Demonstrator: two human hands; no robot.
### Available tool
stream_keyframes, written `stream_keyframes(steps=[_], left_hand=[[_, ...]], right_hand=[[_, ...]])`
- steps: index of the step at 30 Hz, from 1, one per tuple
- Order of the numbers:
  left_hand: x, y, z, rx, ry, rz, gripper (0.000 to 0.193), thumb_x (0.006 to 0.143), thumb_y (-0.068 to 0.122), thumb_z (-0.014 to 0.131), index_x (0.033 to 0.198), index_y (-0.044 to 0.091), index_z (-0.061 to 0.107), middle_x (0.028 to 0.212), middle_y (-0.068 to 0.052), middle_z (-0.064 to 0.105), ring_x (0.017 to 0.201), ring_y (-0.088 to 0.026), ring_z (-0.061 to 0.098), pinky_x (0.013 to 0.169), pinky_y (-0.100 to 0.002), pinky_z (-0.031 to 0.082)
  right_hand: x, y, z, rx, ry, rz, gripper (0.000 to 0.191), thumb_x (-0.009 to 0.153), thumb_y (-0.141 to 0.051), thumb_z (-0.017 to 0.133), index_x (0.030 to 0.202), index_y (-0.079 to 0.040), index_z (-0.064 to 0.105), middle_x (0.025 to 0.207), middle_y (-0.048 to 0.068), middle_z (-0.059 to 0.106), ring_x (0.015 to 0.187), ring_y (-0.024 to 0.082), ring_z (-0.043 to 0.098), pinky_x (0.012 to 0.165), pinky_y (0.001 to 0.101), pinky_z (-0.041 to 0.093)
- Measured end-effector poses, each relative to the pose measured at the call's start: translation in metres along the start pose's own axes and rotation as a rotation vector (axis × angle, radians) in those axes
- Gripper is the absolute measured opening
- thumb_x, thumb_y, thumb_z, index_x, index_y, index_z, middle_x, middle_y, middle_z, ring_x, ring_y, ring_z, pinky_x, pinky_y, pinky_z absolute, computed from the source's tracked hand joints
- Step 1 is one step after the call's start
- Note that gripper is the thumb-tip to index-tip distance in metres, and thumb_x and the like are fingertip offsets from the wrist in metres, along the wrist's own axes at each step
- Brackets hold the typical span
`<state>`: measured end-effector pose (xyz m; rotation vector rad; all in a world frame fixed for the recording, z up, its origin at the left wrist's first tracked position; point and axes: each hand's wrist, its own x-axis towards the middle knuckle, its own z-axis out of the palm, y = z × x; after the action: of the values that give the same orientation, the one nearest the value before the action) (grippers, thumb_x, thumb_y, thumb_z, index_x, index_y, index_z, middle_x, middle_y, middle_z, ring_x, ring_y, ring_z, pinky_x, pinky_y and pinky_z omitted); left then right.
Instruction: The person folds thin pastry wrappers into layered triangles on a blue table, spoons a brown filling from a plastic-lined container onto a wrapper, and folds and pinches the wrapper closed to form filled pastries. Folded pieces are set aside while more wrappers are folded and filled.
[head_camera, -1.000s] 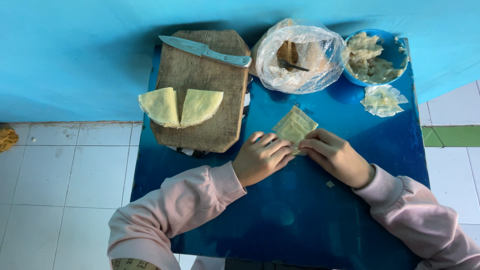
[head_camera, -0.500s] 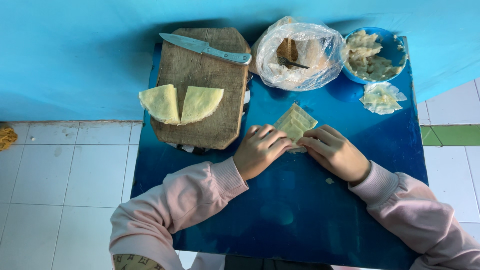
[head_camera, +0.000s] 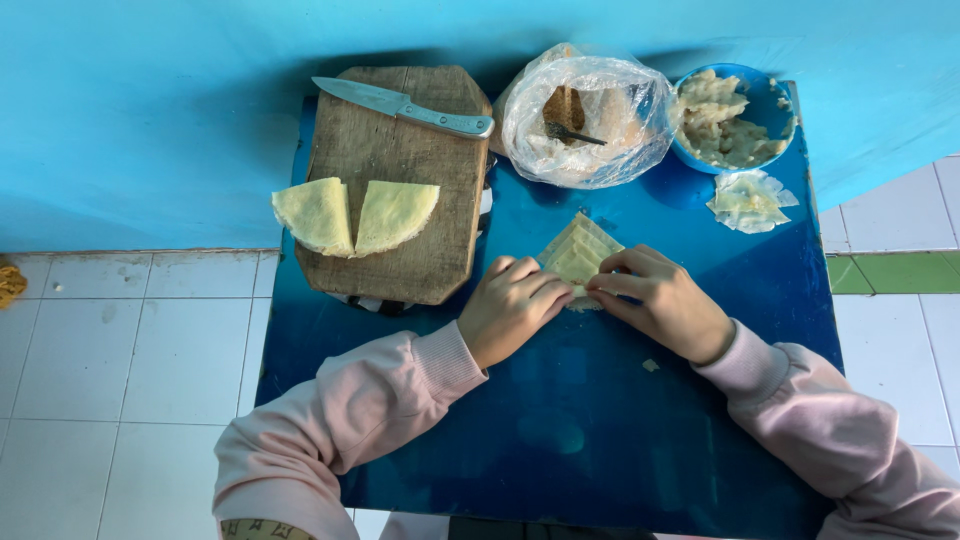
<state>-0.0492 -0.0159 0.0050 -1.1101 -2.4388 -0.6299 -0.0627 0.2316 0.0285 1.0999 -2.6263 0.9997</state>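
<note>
Knife (head_camera: 400, 104) on board (head_camera: 400, 240), left of bag (head_camera: 585, 120) and bowl (head_camera: 735, 120).

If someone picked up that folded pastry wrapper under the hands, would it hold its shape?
Probably not: the folded wrapper looks thin and layered, so likely floppy and light. Both the left hand and right hand press it flat, suggesting it may unfold. It seems easily torn.

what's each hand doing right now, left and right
Left hand: fingers curled, pressing the folded pastry wrapper.
Right hand: fingers pinching the same wrapper's near edge.
</note>
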Motion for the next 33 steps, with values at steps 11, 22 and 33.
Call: stream_keyframes(steps=[11, 22, 33], left_hand=[[0.023, -0.005, -0.001, -0.219, -0.160, -0.375, 0.018, 0.091, 0.029, 0.075, 0.087, 0.012, 0.079, 0.089, -0.004, 0.074, 0.091, -0.026, 0.059, 0.087, -0.043, 0.036], [0.028, -0.008, -0.006, -0.318, -0.123, -0.409, 0.013, 0.087, 0.024, 0.078, 0.092, 0.014, 0.072, 0.086, 0.000, 0.071, 0.089, -0.023, 0.060, 0.085, -0.042, 0.038], [0.014, 0.007, -0.006, 0.065, 0.024, -0.064, 0.020, 0.091, 0.018, 0.077, 0.111, 0.014, 0.075, 0.109, 0.003, 0.072, 0.102, -0.016, 0.061, 0.092, -0.033, 0.040]], right_hand=[[0.043, 0.033, -0.018, 0.156, -0.432, 0.149, 0.016, 0.085, -0.021, 0.075, 0.099, -0.013, 0.079, 0.089, 0.003, 0.080, 0.079, 0.021, 0.074, 0.069, 0.0354, 0.056], [0.037, 0.017, -0.020, 0.099, -0.262, 0.073, 0.010, 0.086, -0.008, 0.073, 0.096, -0.010, 0.074, 0.091, 0.006, 0.071, 0.087, 0.025, 0.069, 0.073, 0.0373, 0.054], [0.024, -0.013, -0.016, -0.189, -0.085, -0.074, 0.024, 0.080, -0.008, 0.074, 0.103, -0.008, 0.073, 0.099, 0.006, 0.073, 0.090, 0.025, 0.068, 0.078, 0.0369, 0.056]])
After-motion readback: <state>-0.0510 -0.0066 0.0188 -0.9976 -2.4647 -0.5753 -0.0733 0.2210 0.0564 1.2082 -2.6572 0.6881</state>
